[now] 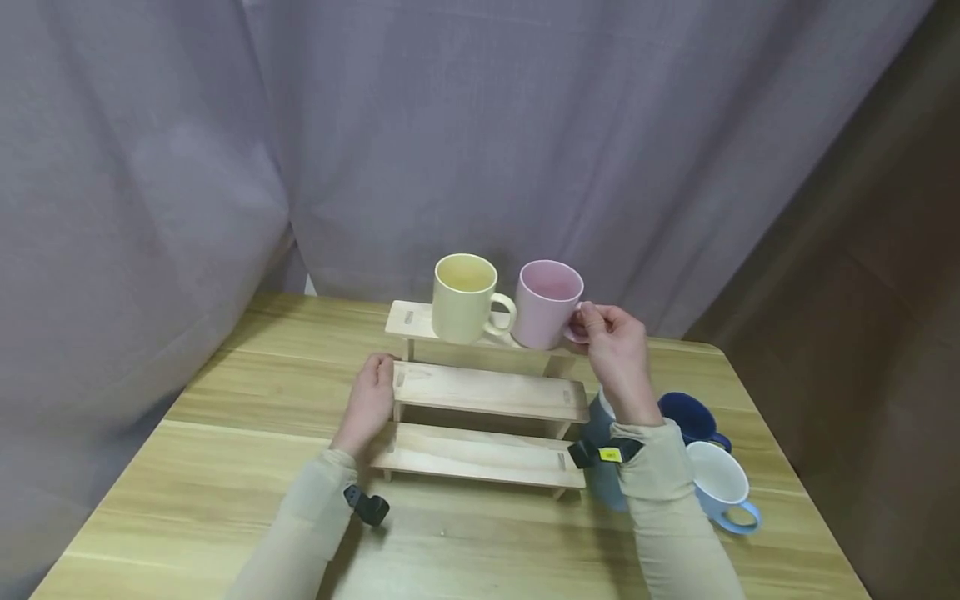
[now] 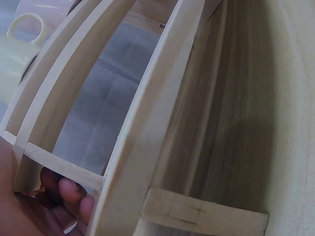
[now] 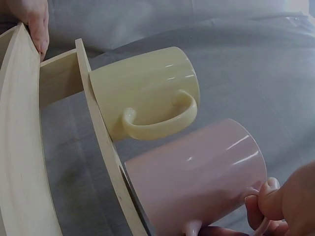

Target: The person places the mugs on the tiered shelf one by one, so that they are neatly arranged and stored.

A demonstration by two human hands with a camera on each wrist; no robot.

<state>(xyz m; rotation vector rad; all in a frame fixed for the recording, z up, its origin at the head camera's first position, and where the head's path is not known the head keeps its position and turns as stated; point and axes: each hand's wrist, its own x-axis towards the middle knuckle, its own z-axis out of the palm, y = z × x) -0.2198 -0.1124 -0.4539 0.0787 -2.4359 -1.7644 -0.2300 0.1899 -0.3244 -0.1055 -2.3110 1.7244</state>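
A three-tier wooden rack (image 1: 487, 392) stands on the table. At its left end my left hand (image 1: 369, 396) holds the frame; in the left wrist view curled fingers (image 2: 71, 189) reach round a side piece. A yellow mug (image 1: 459, 312) sits upright on the top tier, its handle to the right. Beside it is a pink mug (image 1: 542, 317), upright at the top tier's right part. My right hand (image 1: 621, 358) pinches the pink mug's handle between thumb and fingers. In the right wrist view the pink mug's base is right at the board; full contact cannot be made out.
Right of the rack stand a dark blue mug (image 1: 684, 415), a light blue mug (image 1: 712, 492) with a white inside, and a grey-blue mug (image 1: 611, 492) partly hidden by my right wrist. A grey curtain (image 1: 450, 150) hangs behind the wooden table (image 1: 247, 467).
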